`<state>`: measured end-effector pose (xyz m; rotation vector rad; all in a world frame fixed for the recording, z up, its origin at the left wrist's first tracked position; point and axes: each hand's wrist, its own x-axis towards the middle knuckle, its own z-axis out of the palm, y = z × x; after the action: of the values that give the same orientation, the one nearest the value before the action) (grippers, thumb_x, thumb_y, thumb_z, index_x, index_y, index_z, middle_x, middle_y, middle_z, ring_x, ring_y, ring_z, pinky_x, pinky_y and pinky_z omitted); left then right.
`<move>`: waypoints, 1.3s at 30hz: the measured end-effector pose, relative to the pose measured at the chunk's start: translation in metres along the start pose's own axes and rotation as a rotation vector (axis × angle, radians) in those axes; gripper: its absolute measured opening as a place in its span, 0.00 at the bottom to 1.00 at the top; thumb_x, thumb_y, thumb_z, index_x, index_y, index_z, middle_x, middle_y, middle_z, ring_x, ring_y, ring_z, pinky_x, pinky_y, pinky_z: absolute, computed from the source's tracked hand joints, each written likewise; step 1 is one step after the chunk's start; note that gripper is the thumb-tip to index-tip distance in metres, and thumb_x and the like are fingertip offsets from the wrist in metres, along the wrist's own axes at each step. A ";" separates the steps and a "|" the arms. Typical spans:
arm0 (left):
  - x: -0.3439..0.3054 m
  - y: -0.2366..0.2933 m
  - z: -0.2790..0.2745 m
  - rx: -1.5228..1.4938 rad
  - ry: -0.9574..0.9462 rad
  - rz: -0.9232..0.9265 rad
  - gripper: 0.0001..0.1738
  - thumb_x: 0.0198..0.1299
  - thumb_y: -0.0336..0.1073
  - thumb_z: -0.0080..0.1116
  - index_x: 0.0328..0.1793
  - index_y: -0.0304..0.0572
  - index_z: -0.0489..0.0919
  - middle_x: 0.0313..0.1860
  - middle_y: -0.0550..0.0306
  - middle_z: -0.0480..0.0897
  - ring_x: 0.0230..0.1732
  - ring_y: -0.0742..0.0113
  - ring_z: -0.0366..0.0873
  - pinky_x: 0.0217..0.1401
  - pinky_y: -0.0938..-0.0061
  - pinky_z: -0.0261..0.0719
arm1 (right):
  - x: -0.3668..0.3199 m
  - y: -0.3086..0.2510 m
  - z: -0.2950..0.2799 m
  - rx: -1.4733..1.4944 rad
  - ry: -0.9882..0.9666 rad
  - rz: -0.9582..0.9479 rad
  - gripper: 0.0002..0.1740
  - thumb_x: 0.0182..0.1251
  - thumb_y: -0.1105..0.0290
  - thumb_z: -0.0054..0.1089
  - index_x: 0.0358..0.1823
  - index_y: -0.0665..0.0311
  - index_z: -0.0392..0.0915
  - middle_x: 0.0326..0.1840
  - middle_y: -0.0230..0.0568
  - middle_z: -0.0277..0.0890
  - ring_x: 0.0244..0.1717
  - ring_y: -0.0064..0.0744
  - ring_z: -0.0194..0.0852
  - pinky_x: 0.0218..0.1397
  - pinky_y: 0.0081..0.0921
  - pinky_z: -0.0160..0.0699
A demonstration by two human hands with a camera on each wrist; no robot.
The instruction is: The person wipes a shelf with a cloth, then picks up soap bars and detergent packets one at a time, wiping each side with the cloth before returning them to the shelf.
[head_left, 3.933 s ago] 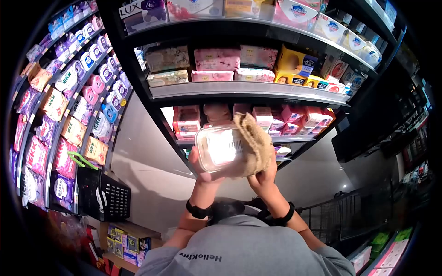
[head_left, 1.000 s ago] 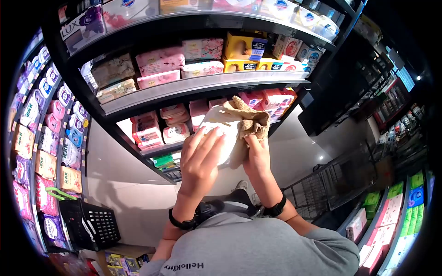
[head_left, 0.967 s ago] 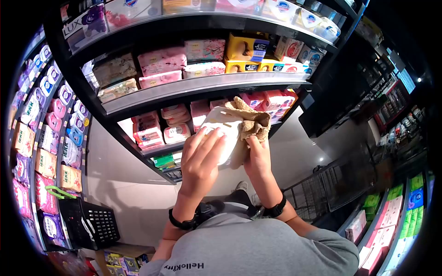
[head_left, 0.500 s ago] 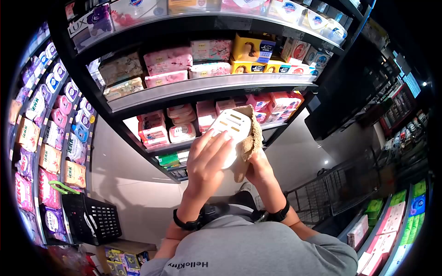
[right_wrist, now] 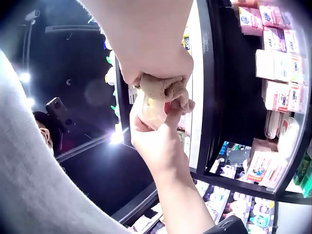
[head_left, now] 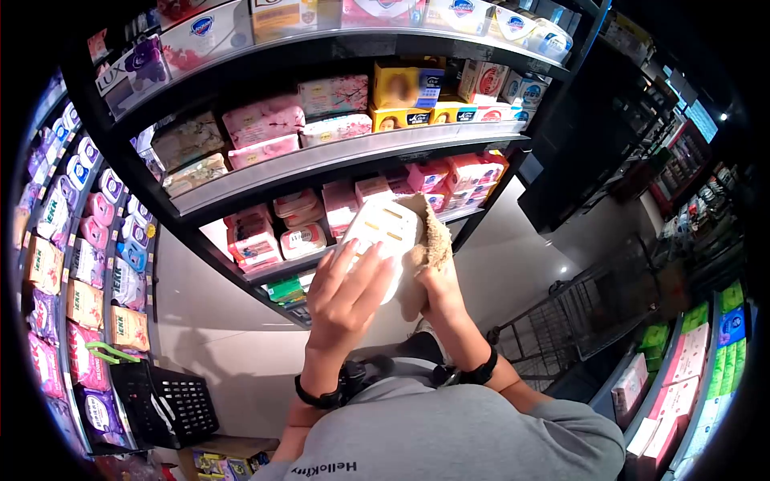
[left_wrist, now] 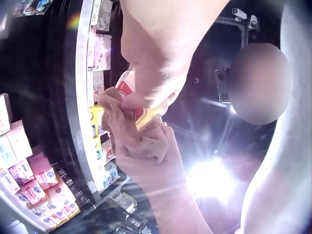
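A white plastic soap box point(head_left: 391, 223) is held up before the shelves, its slotted face upward. My left hand point(head_left: 341, 298) grips it from the left, fingers spread across that face. A tan terry cloth point(head_left: 435, 243) runs along the box's right edge, held by my right hand point(head_left: 443, 295) with the fingers largely hidden behind it. In the left wrist view, the cloth point(left_wrist: 141, 139) is bunched against the box, where a patch of red and yellow label point(left_wrist: 127, 89) shows beside my left thumb. The right wrist view has the box point(right_wrist: 152, 111) between both hands, under the cloth point(right_wrist: 157, 87).
Ahead stands a black shelf unit point(head_left: 345, 154) stocked with boxed soaps, including similar soap boxes point(head_left: 302, 240) on the lower tier. Bagged detergents point(head_left: 84, 301) line the left shelves. A black basket point(head_left: 172, 401) stands at lower left, and a wire cart point(head_left: 541, 345) at right.
The soap box has turned over from its clear, labelled face to the slotted one. My left hand has moved on top, and the cloth has shifted along the right edge.
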<state>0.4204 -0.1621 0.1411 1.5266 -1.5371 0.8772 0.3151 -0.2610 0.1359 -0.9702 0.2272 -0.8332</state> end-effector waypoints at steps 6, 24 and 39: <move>-0.003 0.001 0.001 -0.028 0.014 -0.040 0.16 0.44 0.23 0.56 0.42 0.46 0.81 0.48 0.60 0.78 0.54 0.58 0.70 0.50 0.64 0.74 | 0.002 0.002 -0.011 0.005 0.132 0.030 0.26 0.57 0.75 0.47 0.59 0.67 0.57 0.51 0.38 0.67 0.50 0.26 0.68 0.51 0.24 0.70; -0.016 -0.013 0.010 -0.254 0.077 -0.365 0.29 0.33 0.17 0.52 0.50 0.33 0.74 0.50 0.48 0.77 0.53 0.48 0.72 0.57 0.63 0.69 | -0.004 0.003 -0.046 0.109 -0.396 0.258 0.44 0.52 0.56 0.56 0.67 0.66 0.47 0.63 0.40 0.57 0.63 0.34 0.56 0.63 0.33 0.57; -0.014 -0.005 0.003 -0.247 0.038 -0.170 0.22 0.51 0.36 0.58 0.52 0.34 0.73 0.51 0.46 0.76 0.54 0.45 0.71 0.55 0.59 0.70 | -0.008 0.022 -0.023 -0.022 -0.143 0.257 0.26 0.66 0.62 0.47 0.59 0.72 0.59 0.55 0.39 0.66 0.54 0.26 0.63 0.58 0.26 0.61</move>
<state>0.4247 -0.1589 0.1271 1.4274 -1.4083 0.5924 0.3094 -0.2629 0.1035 -0.9928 0.2328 -0.5248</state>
